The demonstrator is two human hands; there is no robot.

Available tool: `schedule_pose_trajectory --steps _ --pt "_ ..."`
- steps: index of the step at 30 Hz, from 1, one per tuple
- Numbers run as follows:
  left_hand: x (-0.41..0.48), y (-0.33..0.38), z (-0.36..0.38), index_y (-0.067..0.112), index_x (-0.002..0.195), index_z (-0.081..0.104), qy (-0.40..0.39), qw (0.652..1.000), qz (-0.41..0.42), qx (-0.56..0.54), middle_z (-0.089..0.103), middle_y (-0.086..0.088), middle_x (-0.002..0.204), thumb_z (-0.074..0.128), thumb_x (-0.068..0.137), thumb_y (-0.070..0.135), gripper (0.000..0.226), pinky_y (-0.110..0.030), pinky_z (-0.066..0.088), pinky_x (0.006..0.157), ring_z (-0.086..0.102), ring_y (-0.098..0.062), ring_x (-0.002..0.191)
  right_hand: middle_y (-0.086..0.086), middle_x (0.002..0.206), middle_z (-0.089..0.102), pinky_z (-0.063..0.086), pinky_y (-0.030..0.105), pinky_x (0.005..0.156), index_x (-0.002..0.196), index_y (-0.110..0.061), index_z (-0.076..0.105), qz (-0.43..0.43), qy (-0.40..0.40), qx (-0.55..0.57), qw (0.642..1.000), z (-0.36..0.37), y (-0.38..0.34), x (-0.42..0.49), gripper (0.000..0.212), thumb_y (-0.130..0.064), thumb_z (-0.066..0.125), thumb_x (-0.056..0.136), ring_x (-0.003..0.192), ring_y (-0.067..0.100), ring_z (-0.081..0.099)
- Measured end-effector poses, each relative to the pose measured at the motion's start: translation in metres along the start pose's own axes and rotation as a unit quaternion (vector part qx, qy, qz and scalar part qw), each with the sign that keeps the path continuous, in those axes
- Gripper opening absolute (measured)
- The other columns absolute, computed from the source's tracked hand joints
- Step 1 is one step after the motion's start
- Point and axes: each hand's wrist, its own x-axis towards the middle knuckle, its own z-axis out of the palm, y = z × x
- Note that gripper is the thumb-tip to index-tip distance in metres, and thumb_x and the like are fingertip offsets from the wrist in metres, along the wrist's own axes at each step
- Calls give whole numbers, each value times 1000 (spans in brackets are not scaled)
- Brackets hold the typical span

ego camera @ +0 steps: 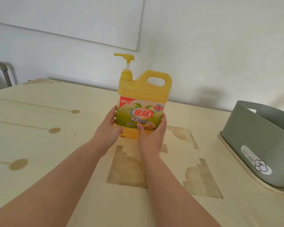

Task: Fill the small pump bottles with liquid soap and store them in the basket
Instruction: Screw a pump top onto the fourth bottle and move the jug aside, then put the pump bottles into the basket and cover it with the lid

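Note:
A big yellow jug of liquid soap (142,97) with a pump head and a carry handle stands upright near the middle of the pale wooden table (47,145). My left hand (108,130) grips its lower left side. My right hand (152,136) grips its lower right side, thumb across the front of the label. A grey-green plastic basket (259,145) sits at the table's right edge, well apart from the jug. No small pump bottles are in view.
The tabletop has shaped cut-outs (126,167) just in front of the jug and round dark knots on the left. A white wall stands close behind the table. A metal pipe (4,71) shows at the far left.

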Motion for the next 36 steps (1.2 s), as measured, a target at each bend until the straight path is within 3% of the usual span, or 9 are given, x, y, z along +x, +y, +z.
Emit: schedule_pose_trajectory --steps 6,14,18,24,28,30,33,36 --pt "-6 9 2 36 145 24 30 999 1 18 38 10 146 48 80 -10 84 -41 43 99 40 -16 130 -7 149 36 40 38 108 149 -29 20 10 0 16 1000 -1 -2 -3 91 -23 78 79 134 14 39" --pt "-41 30 6 26 145 29 79 995 -8 60 37 2 148 49 86 -5 70 -38 37 100 33 -17 136 -10 156 24 28 34 111 150 -34 17 33 -11 17 999 -30 -21 -28 82 -24 69 87 143 13 24" --pt "-67 42 10 22 139 39 82 995 11 61 49 9 127 49 84 -4 62 -29 37 88 44 -13 127 -11 154 26 25 25 108 149 -34 19 14 -13 21 1000 -55 -33 -44 77 -20 66 89 142 10 24" --pt "-106 66 38 23 136 45 48 995 28 88 51 6 131 51 84 2 56 -28 36 83 48 -13 107 -10 149 34 27 19 99 144 -29 31 -9 -6 21 1000 -106 -62 -61 63 -14 60 90 136 7 31" --pt "-120 88 66 23 125 52 28 995 54 85 54 7 121 50 86 2 45 -17 35 71 48 -13 102 -9 145 39 26 14 93 140 -23 37 -25 9 -1 1000 -151 -88 -60 54 -6 52 92 133 6 35" --pt "-123 100 83 24 121 55 13 994 70 81 56 8 118 52 85 2 42 -20 40 78 51 -14 104 -7 139 43 28 14 92 139 -22 40 -37 18 -12 999 -176 -105 -54 52 -3 49 91 127 7 40" --pt "-125 117 115 28 109 58 -16 994 90 65 59 7 116 53 81 2 39 -37 46 94 55 -15 109 -5 126 46 37 17 86 134 -21 45 -50 31 -24 998 -222 -134 -41 49 0 48 90 111 6 45" --pt "-130 132 149 28 108 58 -53 991 107 58 59 7 116 53 81 2 38 -37 47 93 57 -16 107 -4 120 49 43 18 75 129 -17 50 -51 40 -46 997 -271 -153 -23 43 1 48 90 112 12 51"
